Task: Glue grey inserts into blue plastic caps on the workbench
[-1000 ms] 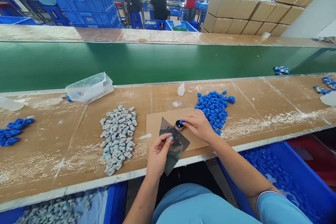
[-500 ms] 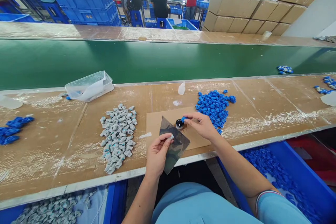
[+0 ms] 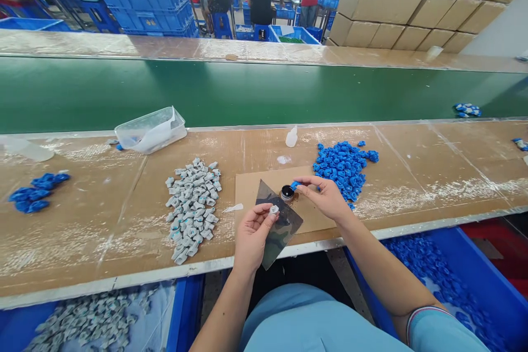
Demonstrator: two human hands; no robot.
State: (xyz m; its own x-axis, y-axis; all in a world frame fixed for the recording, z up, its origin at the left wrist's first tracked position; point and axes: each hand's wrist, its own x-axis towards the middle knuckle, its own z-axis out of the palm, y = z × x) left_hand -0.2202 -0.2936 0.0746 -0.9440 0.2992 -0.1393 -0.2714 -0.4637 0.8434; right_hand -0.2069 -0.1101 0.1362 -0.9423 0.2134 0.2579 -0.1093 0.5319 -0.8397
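Observation:
My left hand [image 3: 253,234] pinches a small grey-white piece [image 3: 274,209] above a dark patterned sheet [image 3: 281,231]. Between the fingertips of my right hand [image 3: 324,196] is a small blue piece [image 3: 295,185], at the right edge of a small round pot of dark liquid [image 3: 287,192]. Sheet and pot rest on a flat cardboard piece [image 3: 243,190]. Left of the cardboard lies a heap of grey pieces [image 3: 193,206]; a heap of blue pieces [image 3: 341,168] lies beyond my right hand.
A small white bottle [image 3: 291,136] and a clear plastic tub [image 3: 152,131] stand along the table's far side. Beyond runs a green belt [image 3: 247,93]. Blue bins [image 3: 187,313] sit below the near edge. Several people sit or stand in the background.
The whole view has shifted, with the table contents appearing farther right. The grey-white piece has turned in my left fingers. My right hand still holds the blue piece by the pot.

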